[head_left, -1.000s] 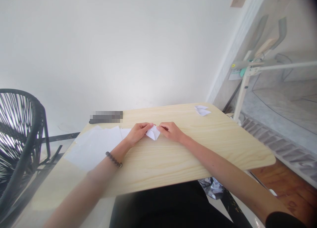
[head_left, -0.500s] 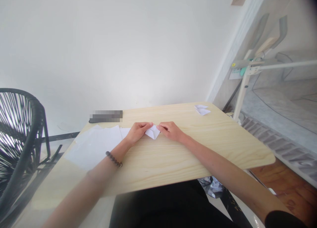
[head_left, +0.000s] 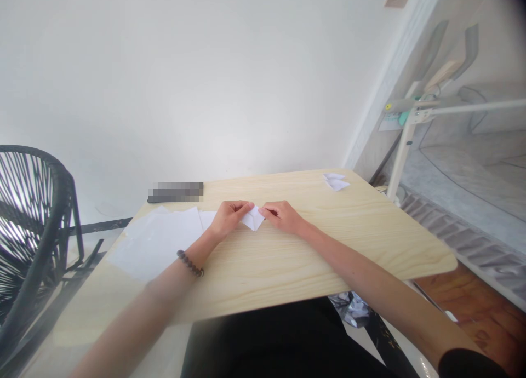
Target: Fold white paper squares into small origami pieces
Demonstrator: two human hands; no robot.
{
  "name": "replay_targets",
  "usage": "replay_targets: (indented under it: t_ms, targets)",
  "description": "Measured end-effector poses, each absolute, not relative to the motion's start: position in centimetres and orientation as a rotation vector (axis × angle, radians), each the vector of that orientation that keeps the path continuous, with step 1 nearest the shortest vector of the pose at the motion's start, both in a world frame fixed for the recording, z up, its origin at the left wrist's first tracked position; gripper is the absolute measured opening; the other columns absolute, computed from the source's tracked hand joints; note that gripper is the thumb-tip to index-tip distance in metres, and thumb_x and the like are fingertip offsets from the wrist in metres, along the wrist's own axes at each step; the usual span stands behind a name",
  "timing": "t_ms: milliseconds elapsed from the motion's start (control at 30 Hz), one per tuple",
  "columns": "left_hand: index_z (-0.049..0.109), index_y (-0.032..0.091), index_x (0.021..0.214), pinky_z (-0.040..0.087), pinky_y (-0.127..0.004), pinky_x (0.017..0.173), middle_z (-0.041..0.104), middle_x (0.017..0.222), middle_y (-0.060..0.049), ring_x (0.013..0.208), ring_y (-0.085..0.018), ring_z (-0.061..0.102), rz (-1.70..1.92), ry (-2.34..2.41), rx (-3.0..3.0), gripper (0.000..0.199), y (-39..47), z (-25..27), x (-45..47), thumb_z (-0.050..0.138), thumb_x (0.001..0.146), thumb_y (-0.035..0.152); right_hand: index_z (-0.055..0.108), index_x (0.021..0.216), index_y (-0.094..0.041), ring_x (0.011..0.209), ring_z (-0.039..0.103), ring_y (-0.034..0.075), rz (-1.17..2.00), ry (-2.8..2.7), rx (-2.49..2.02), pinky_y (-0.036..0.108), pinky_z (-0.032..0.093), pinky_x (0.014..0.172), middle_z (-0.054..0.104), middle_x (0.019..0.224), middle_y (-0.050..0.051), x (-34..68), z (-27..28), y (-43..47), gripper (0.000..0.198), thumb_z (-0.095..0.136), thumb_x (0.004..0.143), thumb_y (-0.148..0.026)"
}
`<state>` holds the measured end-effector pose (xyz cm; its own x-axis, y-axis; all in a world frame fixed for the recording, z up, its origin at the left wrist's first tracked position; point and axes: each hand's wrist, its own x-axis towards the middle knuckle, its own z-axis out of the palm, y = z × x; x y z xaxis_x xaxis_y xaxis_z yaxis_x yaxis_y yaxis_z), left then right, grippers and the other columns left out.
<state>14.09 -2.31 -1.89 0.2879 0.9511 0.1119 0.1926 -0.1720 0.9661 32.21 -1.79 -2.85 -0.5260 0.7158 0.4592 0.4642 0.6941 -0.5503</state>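
Observation:
Between my two hands, low over the middle of the table, is a small folded piece of white paper (head_left: 253,219) with crease lines on it. My left hand (head_left: 229,217) grips its left side, thumb on top. On its right edge my right hand (head_left: 283,216) pinches with thumb and index finger, the other fingers curled in. Loose white paper sheets (head_left: 164,241) lie to the left, partly behind my left forearm. Farther off at the back right rests another folded white paper piece (head_left: 337,182).
The pale wooden table (head_left: 287,268) stands against a white wall. A dark, pixelated object (head_left: 176,193) lies at its back left edge. A black woven chair (head_left: 36,219) is on the left. At the right, a white metal frame (head_left: 405,148) stands beyond the table.
My right thumb and fingers have shifted slightly on the paper's right edge. Otherwise the hands and the things on the table stay in place.

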Motion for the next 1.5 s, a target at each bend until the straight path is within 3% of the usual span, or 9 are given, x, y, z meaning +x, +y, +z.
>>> replay_targets:
  t_ms: [733, 900, 1100, 1500]
  targets:
    - [0.064, 0.013, 0.08, 0.038, -0.022, 0.055, 0.061, 0.069, -0.002, 0.06, -0.012, 0.051, 0.952, 0.998, 1.53, 0.031, -2.43, -1.88, 14.1, 0.058, 0.068, 0.041, 0.038, 0.055, -0.015, 0.047, 0.03, 0.005, 0.635, -2.191, -0.877, 0.019, 0.024, 0.047, 0.035, 0.051, -0.004, 32.12, -2.71, -2.16, 0.034, 0.034, 0.083, -0.035]
    - [0.06, 0.016, 0.099, 0.044, -0.026, 0.066, 0.062, 0.085, -0.004, 0.076, -0.015, 0.055, 0.92, 0.925, 1.399, 0.039, -2.51, -1.81, 14.28, 0.055, 0.071, 0.043, 0.041, 0.057, -0.015, 0.049, 0.033, 0.006, 0.626, -2.11, -0.921, 0.02, 0.025, 0.049, 0.038, 0.051, -0.004, 32.43, -2.64, -1.93, 0.034, 0.033, 0.084, -0.035]
    - [0.062, 0.009, 0.093, 0.044, -0.035, 0.08, 0.064, 0.084, -0.009, 0.086, -0.021, 0.057, 0.78, 0.857, 1.401, 0.044, -2.51, -1.89, 14.05, 0.051, 0.074, 0.046, 0.036, 0.055, -0.016, 0.048, 0.031, 0.006, 0.584, -2.025, -0.977, 0.02, 0.024, 0.048, 0.035, 0.049, -0.004, 32.7, -2.79, -1.66, 0.035, 0.033, 0.083, -0.036]
    - [0.064, 0.012, 0.083, 0.047, -0.028, 0.068, 0.063, 0.077, -0.003, 0.073, -0.016, 0.058, 0.817, 0.952, 1.471, 0.036, -2.32, -2.19, 13.95, 0.059, 0.067, 0.043, 0.043, 0.057, -0.015, 0.049, 0.033, 0.006, 0.683, -2.09, -0.934, 0.02, 0.026, 0.048, 0.04, 0.051, -0.004, 32.7, -3.09, -1.59, 0.032, 0.037, 0.081, -0.034]
